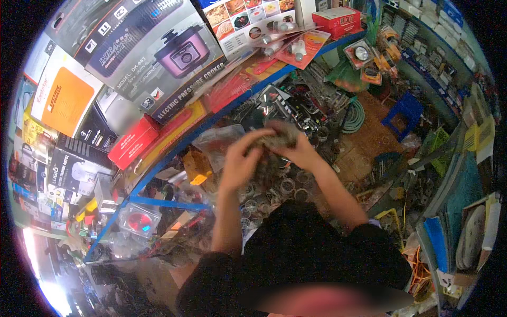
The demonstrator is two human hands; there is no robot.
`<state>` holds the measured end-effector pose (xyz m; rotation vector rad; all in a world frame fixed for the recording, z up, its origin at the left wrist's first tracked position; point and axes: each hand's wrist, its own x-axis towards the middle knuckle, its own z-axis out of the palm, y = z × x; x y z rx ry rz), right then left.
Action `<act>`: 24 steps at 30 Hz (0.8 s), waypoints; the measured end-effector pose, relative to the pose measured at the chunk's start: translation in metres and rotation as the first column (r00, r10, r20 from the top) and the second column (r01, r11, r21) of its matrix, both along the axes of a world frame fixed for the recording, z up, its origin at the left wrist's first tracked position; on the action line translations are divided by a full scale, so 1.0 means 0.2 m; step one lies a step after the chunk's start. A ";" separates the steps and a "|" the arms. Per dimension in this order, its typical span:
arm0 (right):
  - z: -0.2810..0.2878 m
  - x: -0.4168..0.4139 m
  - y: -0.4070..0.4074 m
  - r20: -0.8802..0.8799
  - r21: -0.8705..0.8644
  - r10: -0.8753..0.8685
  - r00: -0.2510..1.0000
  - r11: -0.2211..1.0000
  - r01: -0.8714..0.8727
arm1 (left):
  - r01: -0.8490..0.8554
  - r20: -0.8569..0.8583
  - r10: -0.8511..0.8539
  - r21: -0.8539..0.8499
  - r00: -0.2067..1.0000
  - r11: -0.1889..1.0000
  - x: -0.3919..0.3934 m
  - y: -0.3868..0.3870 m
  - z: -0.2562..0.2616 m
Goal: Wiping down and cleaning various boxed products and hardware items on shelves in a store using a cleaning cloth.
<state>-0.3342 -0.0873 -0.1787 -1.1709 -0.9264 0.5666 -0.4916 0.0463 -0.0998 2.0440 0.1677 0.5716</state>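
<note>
Both of my hands are raised in front of my body, blurred by motion. My right hand point(298, 152) holds a rounded greyish object point(286, 134), too smeared to name. From the other side, my left hand point(242, 157) curves its fingers over the left edge of this object. Whether those fingers grip it or only touch it is unclear. Under the hands lies a dense clutter of small parts, with several clear round containers point(288, 185) among them. Beyond the hands is a pile of shiny metal fittings point(291, 107).
A blue-edged shelf point(233, 104) crosses diagonally, bearing an electric pressure cooker box point(158, 59), a red box point(134, 142) and blister-packed bulbs point(298, 51). To the right are a coiled green hose point(352, 117), a blue plastic stool point(404, 113) and a green basket point(439, 150).
</note>
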 end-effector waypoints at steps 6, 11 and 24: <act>-0.36 -0.16 -0.49 -0.340 -0.234 -0.144 0.929 0.970 0.065 | -0.028 -0.182 0.007 -0.114 0.983 0.993 -0.04 -0.05 -0.29; -0.30 -0.16 -0.58 -0.418 -0.390 -0.225 0.880 0.919 0.049 | 0.030 -0.163 -0.104 -0.403 0.981 0.915 0.06 -0.08 -0.41; -0.25 -0.04 -0.49 -0.379 -0.135 -0.315 0.870 0.949 0.284 | 0.033 -0.019 -0.073 -0.759 0.997 0.650 0.00 -0.07 -0.46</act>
